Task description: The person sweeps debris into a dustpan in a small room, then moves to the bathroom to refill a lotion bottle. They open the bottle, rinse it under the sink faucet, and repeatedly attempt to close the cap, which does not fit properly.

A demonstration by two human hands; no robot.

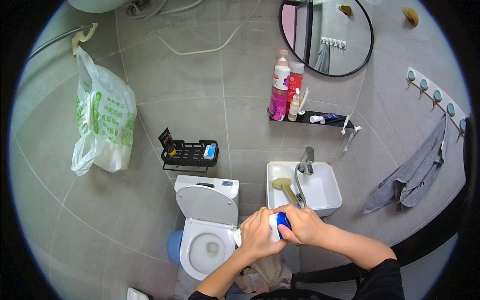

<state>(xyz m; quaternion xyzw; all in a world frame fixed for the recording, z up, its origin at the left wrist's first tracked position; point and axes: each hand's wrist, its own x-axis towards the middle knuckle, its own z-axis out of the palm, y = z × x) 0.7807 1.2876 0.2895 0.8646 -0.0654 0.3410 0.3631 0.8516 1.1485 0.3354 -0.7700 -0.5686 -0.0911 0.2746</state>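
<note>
A white bottle with a blue cap lies sideways between both hands, in front of the washbasin. My left hand is wrapped around the bottle's white body, part of which its fingers hide. Closed on the blue cap is my right hand, its thumb against the near side. Just beyond the hands, a gold-coloured shower head rests in the basin beside the chrome faucet and a metal hose.
An open toilet stands left of the hands, below a black wire rack. Bottles and tubes sit on a black wall shelf. A plastic bag hangs at left, a grey towel at right. Cloth lies below the hands.
</note>
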